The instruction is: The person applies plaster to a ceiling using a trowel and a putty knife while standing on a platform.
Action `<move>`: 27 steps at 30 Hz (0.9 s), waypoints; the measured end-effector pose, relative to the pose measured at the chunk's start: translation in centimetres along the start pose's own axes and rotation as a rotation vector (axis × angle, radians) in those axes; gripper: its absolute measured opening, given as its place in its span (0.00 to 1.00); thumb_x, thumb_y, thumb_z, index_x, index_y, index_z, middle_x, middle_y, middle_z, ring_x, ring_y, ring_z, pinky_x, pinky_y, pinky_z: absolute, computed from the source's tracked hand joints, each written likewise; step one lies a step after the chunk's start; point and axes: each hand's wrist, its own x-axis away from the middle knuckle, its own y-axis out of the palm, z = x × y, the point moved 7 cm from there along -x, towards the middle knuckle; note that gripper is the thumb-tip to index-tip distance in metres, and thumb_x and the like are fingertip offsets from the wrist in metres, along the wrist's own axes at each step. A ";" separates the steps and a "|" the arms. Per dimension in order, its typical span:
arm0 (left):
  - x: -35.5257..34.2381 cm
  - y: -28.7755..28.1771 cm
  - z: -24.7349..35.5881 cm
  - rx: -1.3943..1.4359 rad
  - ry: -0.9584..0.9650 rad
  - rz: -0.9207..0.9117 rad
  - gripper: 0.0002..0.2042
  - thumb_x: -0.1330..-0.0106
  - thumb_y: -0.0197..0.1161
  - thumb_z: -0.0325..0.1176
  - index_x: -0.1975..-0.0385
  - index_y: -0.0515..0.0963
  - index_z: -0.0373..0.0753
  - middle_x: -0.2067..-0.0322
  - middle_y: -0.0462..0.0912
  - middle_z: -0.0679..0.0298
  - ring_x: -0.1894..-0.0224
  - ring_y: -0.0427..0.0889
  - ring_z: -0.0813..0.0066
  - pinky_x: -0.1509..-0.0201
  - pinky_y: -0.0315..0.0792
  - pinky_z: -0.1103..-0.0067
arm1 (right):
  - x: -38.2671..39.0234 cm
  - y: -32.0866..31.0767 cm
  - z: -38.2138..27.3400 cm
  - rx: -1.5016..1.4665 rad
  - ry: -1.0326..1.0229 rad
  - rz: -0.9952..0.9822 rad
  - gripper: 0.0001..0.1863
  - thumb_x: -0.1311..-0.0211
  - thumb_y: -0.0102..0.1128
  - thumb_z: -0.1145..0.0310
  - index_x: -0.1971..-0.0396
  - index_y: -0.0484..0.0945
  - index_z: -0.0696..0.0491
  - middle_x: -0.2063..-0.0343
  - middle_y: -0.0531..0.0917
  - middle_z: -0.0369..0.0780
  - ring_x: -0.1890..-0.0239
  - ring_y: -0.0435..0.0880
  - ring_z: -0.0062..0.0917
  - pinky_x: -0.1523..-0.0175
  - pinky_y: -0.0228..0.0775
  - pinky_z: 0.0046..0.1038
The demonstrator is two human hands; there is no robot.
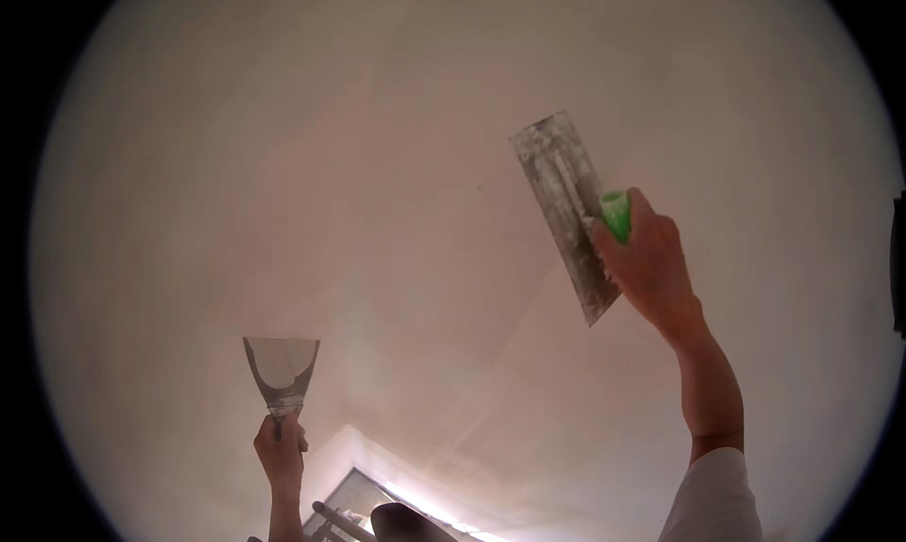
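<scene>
A wide putty knife (281,361) stands upright at the lower left, its flared blade pointing up and partly coated with pale filler. My left hand (280,448) is closed round its handle. Up on the right, my right hand (651,259) grips the green handle of a long rectangular plastering trowel (566,216). The trowel's metal back is smeared with whitish plaster, and its blade tilts across the broad pale plastered surface (377,183). Whether the blade touches that surface I cannot tell.
At the bottom, a bright strip of light (425,504) runs beside a pale box-like corner (347,452). A round-ended bar (340,521) and a dark rounded shape (406,523) sit below it. Something dark (898,263) juts in at the right edge.
</scene>
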 end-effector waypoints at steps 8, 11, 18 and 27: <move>1.2 0.2 0.9 0.092 0.017 -0.045 0.11 0.33 0.59 0.30 0.78 0.71 0.34 0.84 0.74 0.64 0.86 0.72 0.80 0.81 0.65 0.80 | -13.1 -20.1 0.0 0.357 -0.071 0.445 0.12 0.39 0.51 0.65 0.72 0.70 0.60 0.82 0.81 0.47 0.82 0.82 0.37 0.69 0.77 0.37; 1.7 -0.3 2.1 0.057 0.076 -0.056 0.11 0.33 0.59 0.30 0.78 0.71 0.34 0.84 0.74 0.65 0.86 0.72 0.80 0.81 0.66 0.80 | -13.5 -19.3 0.6 0.355 -0.082 0.342 0.11 0.41 0.52 0.65 0.72 0.70 0.60 0.82 0.80 0.47 0.81 0.82 0.38 0.69 0.76 0.38; 4.6 2.4 8.8 0.064 -0.019 -0.051 0.12 0.33 0.60 0.33 0.77 0.72 0.34 0.82 0.76 0.64 0.83 0.73 0.79 0.78 0.66 0.79 | -13.5 -8.1 -3.4 0.657 -0.297 -0.157 0.10 0.44 0.55 0.66 0.67 0.74 0.58 0.73 0.82 0.51 0.70 0.83 0.45 0.61 0.76 0.45; 5.4 2.3 11.8 -0.109 -0.035 -0.045 0.11 0.33 0.58 0.32 0.75 0.74 0.32 0.82 0.76 0.64 0.81 0.73 0.79 0.75 0.66 0.79 | 9.0 26.6 0.5 0.489 -0.678 -0.553 0.03 0.48 0.64 0.72 0.73 0.83 0.53 0.77 0.84 0.39 0.67 0.86 0.30 0.65 0.75 0.32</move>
